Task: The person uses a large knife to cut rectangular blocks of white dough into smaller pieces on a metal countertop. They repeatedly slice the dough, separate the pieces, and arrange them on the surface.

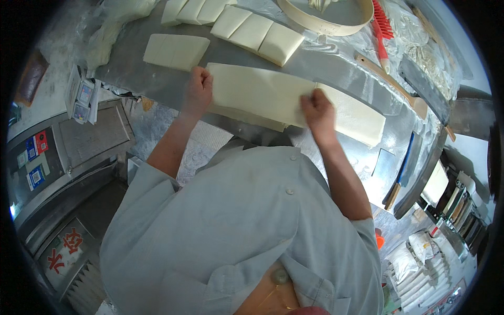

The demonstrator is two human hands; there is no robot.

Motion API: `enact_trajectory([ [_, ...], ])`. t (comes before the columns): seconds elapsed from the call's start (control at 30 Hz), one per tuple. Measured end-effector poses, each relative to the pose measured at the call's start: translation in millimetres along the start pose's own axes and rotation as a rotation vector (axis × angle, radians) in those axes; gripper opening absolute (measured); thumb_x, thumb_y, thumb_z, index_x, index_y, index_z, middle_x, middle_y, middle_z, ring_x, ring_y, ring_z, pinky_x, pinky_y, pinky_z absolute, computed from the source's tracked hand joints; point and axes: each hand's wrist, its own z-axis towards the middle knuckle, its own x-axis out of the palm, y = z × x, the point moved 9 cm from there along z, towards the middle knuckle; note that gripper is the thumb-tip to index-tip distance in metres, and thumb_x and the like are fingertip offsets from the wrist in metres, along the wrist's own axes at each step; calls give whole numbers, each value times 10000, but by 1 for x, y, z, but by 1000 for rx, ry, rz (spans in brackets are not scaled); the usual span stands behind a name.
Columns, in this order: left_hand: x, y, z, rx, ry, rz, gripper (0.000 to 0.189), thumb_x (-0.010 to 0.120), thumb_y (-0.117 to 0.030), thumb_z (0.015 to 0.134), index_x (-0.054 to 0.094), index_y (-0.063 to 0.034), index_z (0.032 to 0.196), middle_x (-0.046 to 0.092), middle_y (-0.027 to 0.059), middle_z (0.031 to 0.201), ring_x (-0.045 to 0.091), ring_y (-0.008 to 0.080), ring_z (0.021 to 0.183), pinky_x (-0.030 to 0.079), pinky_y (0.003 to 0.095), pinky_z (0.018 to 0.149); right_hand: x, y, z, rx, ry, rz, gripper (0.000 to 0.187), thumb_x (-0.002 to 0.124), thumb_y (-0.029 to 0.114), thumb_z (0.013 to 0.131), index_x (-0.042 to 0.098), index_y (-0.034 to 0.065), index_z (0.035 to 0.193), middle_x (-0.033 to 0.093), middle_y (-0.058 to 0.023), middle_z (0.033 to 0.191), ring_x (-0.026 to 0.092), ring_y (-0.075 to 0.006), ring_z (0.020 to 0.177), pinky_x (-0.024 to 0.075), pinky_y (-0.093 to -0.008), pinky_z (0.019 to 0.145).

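A long, pale sheet of dough (260, 90) lies in layers along the front of the metal worktable, its upper layer spread between my hands. My left hand (200, 91) pinches that layer at its left end, fingers curled. The other end is gripped by my right hand (318, 112), which is slightly blurred. To the right of that hand, a further stretch of dough (352, 114) reaches out on the table. Beyond my left hand sits a flat dough block (176, 51) with faint lines across it. Thicker cut dough blocks (256, 33) stand in a row behind the sheet.
On the metal worktable (122, 59), a round wooden-rimmed sieve (327, 25) and a red brush (381, 35) lie at the back. A wooden spoon (390, 78), a large knife (425, 88), a metal scraper (384, 161) and a long wooden-handled blade (409, 161) are at right.
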Motion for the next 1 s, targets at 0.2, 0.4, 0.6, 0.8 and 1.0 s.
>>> enact_trajectory([
  [0.2,1,43,-4,-37,-64,81,170,608,-83,883,491,-56,1005,602,137,872,623,314,754,503,419,698,54,-28,13,86,49,-294,223,595,232,883,556,17,925,647,-230,807,627,-437,787,476,-524,700],
  [0.4,-2,42,6,-15,-110,-34,201,609,-49,862,487,-56,1022,591,143,882,623,332,806,500,428,727,55,-31,17,72,3,-266,221,615,220,875,562,11,925,651,-218,806,629,-433,779,485,-509,703],
  [0.6,4,44,17,10,-92,-43,216,628,-16,834,491,-55,996,582,134,884,615,316,807,494,419,733,54,-29,17,35,-40,-267,203,620,188,870,561,-1,915,639,-229,826,624,-445,791,484,-505,704],
  [0.8,12,52,19,4,-51,-9,221,618,-53,873,509,-44,1066,596,115,895,612,256,796,505,379,749,54,-30,18,-17,-87,-281,233,618,211,866,557,-9,910,630,-238,783,622,-437,766,479,-496,681],
  [1.0,13,55,14,-20,-56,35,219,604,-63,852,514,-61,1052,563,140,921,592,314,846,483,408,772,57,-26,19,-10,-113,-270,213,577,215,868,543,15,934,639,-270,789,612,-492,769,489,-562,705],
])
